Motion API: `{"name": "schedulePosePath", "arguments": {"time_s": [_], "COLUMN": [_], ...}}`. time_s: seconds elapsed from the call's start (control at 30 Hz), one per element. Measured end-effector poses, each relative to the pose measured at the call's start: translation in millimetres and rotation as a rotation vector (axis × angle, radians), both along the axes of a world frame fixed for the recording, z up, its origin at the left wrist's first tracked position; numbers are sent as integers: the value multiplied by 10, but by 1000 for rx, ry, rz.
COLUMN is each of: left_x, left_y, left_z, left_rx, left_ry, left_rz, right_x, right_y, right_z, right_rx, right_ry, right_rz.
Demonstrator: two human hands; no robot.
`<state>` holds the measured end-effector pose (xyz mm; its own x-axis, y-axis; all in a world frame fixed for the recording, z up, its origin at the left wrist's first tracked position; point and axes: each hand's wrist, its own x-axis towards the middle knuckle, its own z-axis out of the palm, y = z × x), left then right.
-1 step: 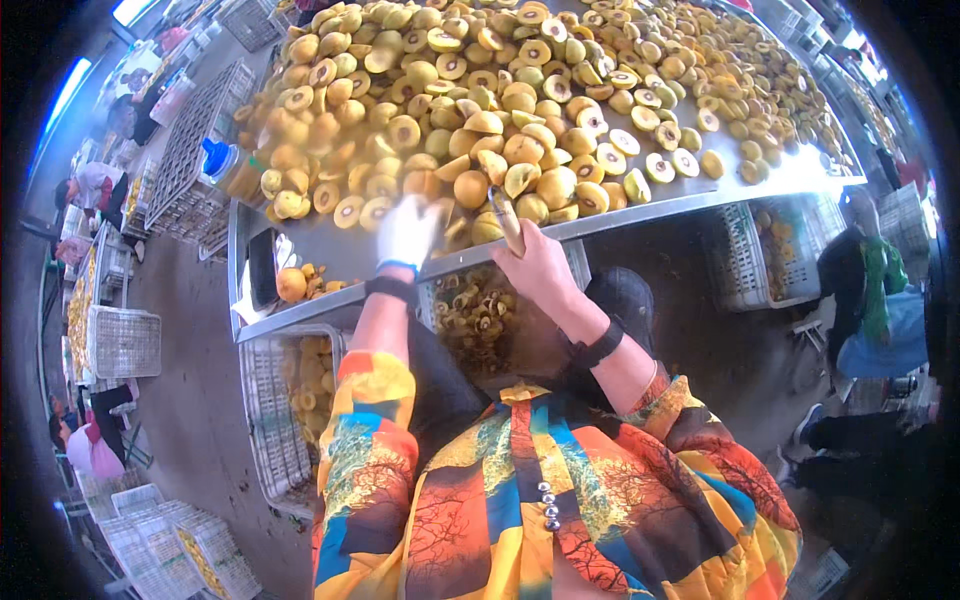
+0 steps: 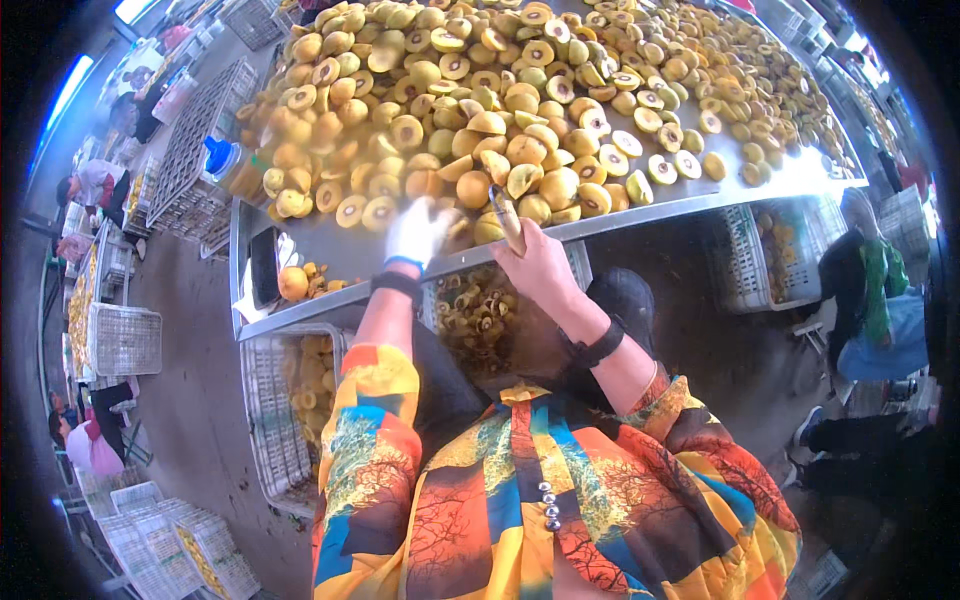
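My right hand [image 2: 538, 262], bare, is closed around a light wooden-handled tool [image 2: 508, 222] at the table's near edge. The tool's dark, narrow end points up toward the fruit; its exact kind is unclear. My left hand [image 2: 415, 236], in a white glove, is smeared by motion just left of it. It reaches over the edge beside the nearest fruit, and whether it holds any cannot be seen. A big heap of halved yellow fruit [image 2: 525, 150] covers the metal table [image 2: 640, 212]. Many halves show pale flesh with a dark reddish middle, and others lie skin up.
A phone-like dark slab [image 2: 264, 268] and fruit scraps [image 2: 318, 283] lie at the table's left corner. A blue-capped jar [image 2: 228, 165] stands nearby. Below are a crate of fruit [image 2: 262, 430], a scrap container [image 2: 475, 312] and a white crate [image 2: 735, 262]. Other people sit at both sides.
My left hand has shifted slightly to the right along the table edge. My right hand and its tool stay nearly still.
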<state>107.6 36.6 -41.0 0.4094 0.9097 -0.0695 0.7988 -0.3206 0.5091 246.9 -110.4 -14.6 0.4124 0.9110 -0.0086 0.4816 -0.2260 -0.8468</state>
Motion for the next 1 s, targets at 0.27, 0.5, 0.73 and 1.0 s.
{"name": "schedulePosePath", "arguments": {"time_s": [0.27,0.5,0.73,1.0], "left_x": [195,-73,-126,26], "left_y": [48,-369,-855,-1240], "left_z": [-254,253,568,327], "left_rx": [4,-577,-614,-708], "left_ry": [-200,-823,-910,-1520], "left_rz": [255,113,150,499], "right_x": [-41,142,-28,-421], "right_y": [-283,-212,-39,-122], "right_z": [-70,23,-137,-174], "right_rx": [-126,59,130,297], "right_ry": [26,60,758,373], "right_rz": [35,44,297,67]}}
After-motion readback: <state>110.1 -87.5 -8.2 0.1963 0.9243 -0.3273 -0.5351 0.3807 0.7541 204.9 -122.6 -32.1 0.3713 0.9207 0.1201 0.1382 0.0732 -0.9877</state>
